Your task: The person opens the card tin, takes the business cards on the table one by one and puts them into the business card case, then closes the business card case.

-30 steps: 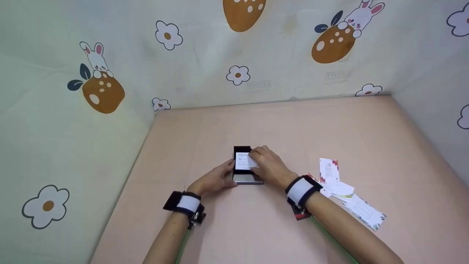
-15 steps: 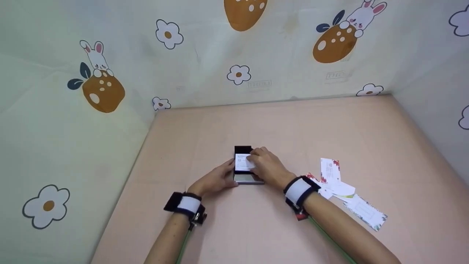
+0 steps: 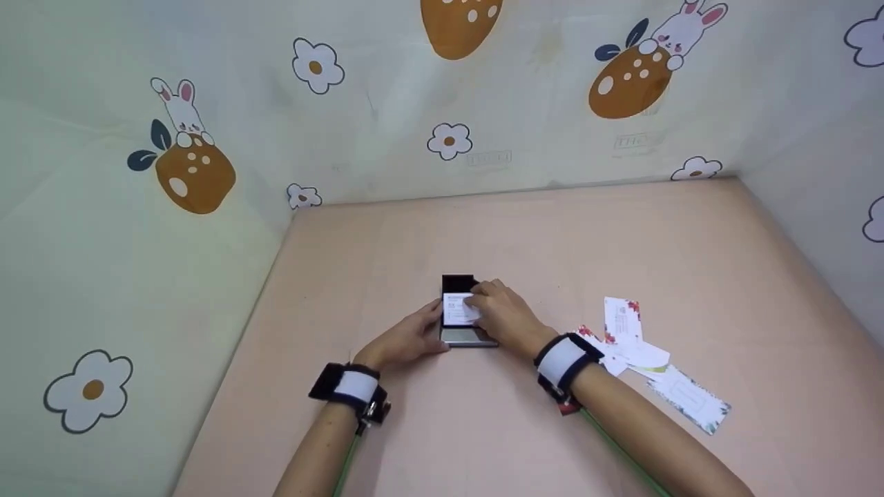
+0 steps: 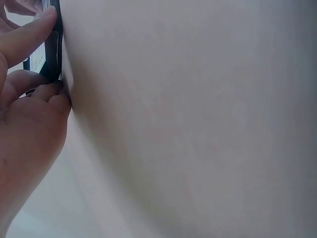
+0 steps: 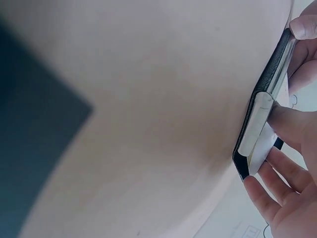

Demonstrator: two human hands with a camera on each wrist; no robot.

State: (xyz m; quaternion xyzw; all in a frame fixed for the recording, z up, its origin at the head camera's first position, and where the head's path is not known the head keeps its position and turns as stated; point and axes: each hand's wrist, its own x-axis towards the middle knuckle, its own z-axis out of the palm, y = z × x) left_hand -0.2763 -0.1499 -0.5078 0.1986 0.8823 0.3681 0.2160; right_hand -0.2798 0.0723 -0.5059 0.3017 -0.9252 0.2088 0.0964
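Observation:
A black card case [image 3: 457, 284] lies open in the middle of the pink table [image 3: 483, 228], with a silver part [image 3: 467, 337] at its near end. A white printed card [image 3: 456, 308] sits on the case. My left hand [image 3: 434, 326] grips the case's left edge with curled fingers [image 4: 29, 34]. My right hand [image 3: 481, 304] pinches the card from the right, over the case. In the right wrist view the case [image 5: 270, 74] is seen edge-on, with the card [image 5: 257, 144] half in it and my fingers [image 5: 292, 124] on the card.
Several loose cards [image 3: 639, 353] lie scattered on the table right of my right wrist, one with a red floral print [image 3: 621, 317] and one long card [image 3: 688, 398] nearest me. Cloth walls [image 3: 207, 172] with rabbit and flower prints close the table's left, far and right sides.
My right hand has slid the white card slightly left and toward me on the case. The left hand and the case have stayed put.

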